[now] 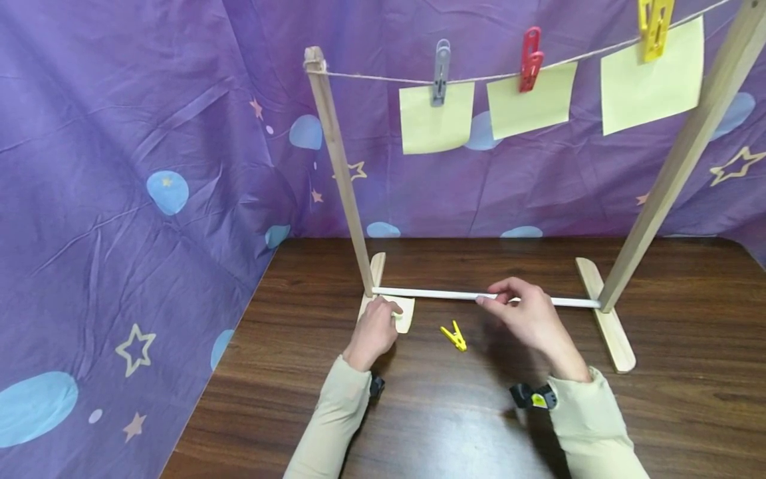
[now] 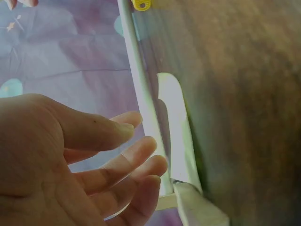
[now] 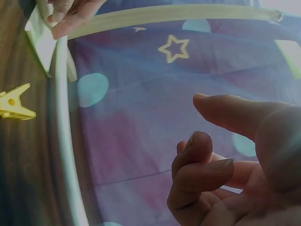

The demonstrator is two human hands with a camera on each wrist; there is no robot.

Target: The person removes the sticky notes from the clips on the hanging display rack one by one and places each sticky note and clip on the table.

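My left hand (image 1: 377, 327) is at the foot of the left post, over a pale yellow sticky note (image 1: 407, 315) whose edge curls up from the table. In the left wrist view the thumb and loosely bent fingers stand apart, with the note (image 2: 176, 127) just beyond them. Whether a fingertip touches it I cannot tell. My right hand (image 1: 529, 319) hovers in front of the white crossbar (image 1: 431, 293), thumb apart from its bent fingers and nothing between them. A yellow clothespin (image 1: 455, 336) lies on the wooden table between both hands.
A string (image 1: 377, 78) runs between the left wooden post (image 1: 341, 166) and the right post (image 1: 676, 173). Grey (image 1: 441, 72), red (image 1: 530, 60) and yellow (image 1: 655, 30) clothespins hold sticky notes on it. Behind hangs a purple cloth (image 1: 239, 133).
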